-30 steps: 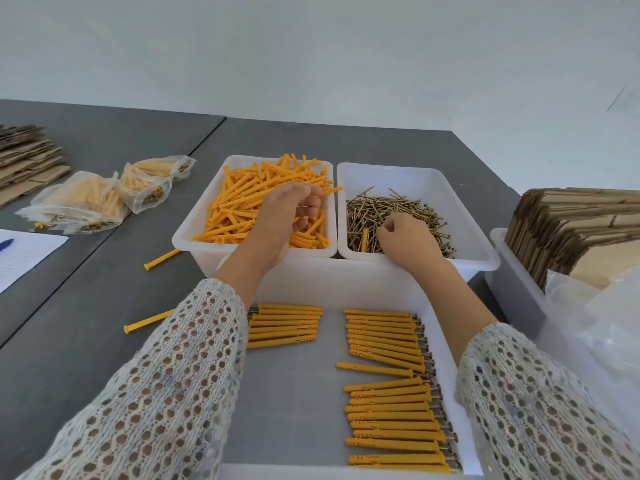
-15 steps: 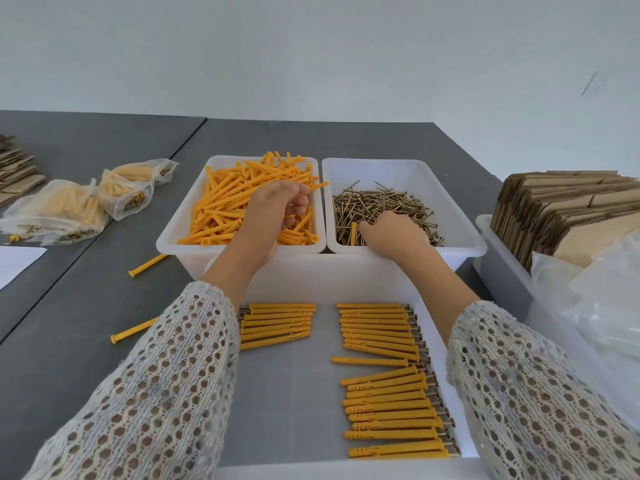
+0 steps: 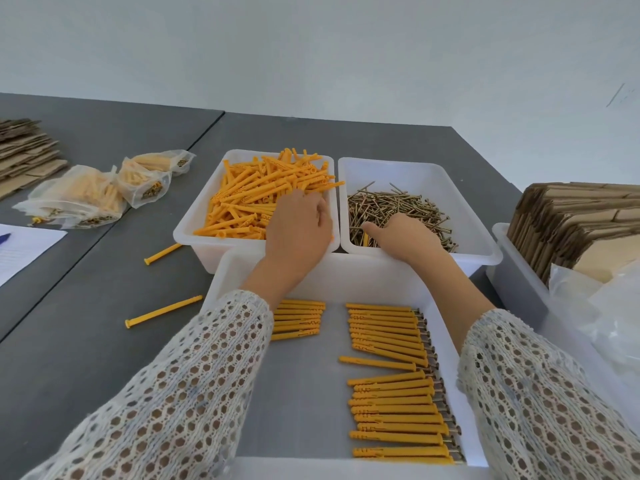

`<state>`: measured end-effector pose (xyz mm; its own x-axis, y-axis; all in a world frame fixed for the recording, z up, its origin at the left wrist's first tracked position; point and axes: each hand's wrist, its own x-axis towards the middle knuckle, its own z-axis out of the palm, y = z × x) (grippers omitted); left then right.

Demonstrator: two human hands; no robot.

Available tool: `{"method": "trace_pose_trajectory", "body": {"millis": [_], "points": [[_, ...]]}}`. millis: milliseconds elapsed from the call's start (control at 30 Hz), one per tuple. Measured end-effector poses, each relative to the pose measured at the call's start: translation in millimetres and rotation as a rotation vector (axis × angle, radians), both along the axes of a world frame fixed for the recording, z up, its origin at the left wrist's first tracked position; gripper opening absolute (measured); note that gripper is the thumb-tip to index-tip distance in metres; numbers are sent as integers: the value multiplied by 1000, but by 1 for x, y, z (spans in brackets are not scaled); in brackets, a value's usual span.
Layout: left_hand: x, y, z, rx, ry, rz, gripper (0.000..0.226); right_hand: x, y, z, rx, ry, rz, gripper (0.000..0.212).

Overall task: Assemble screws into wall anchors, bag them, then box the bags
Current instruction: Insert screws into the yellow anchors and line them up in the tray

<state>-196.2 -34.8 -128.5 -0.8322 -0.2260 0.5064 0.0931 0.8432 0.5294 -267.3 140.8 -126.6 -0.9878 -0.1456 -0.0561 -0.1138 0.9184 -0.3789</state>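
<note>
My left hand [image 3: 298, 227] lies palm down on the yellow anchors [image 3: 263, 199] in their bin [image 3: 194, 244], fingers curled into the pile. My right hand [image 3: 403, 237] digs into the screws [image 3: 408, 206]; I cannot tell whether either grips anything.

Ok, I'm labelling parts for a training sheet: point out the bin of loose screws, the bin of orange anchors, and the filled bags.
bin of loose screws [image 3: 460, 188]: head view, bare far inside wall.
bin of orange anchors [image 3: 197, 216]: head view, left rim.
filled bags [image 3: 86, 195]: head view, middle of the largest bag.
</note>
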Motion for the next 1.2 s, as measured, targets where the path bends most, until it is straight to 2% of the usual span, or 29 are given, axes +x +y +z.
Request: {"method": "trace_pose_trajectory", "body": {"millis": [67, 233, 367, 633, 800, 1000, 1200], "points": [[2, 4, -1, -134, -55, 37, 18, 0, -3, 2, 19, -32, 26, 59], [0, 2, 6, -32, -219, -62, 25, 0, -2, 5, -43, -25, 80, 53], [-1, 3, 2, -8, -164, -28, 22, 0, 0, 3, -100, 8, 51, 51], [-3, 1, -4, -63, -128, 7, 31, 2, 3, 1, -220, 135, -26, 51], [-1, -4, -4, -20, -142, -89, 29, 3, 0, 1, -229, 221, -36, 42], [5, -7, 1, 36, -125, -199, 7, 4, 2, 2, -296, 276, -44, 36], [3, -8, -3, 87, -37, -215, 11, 8, 2, 4, -300, 266, -32, 35]]}}
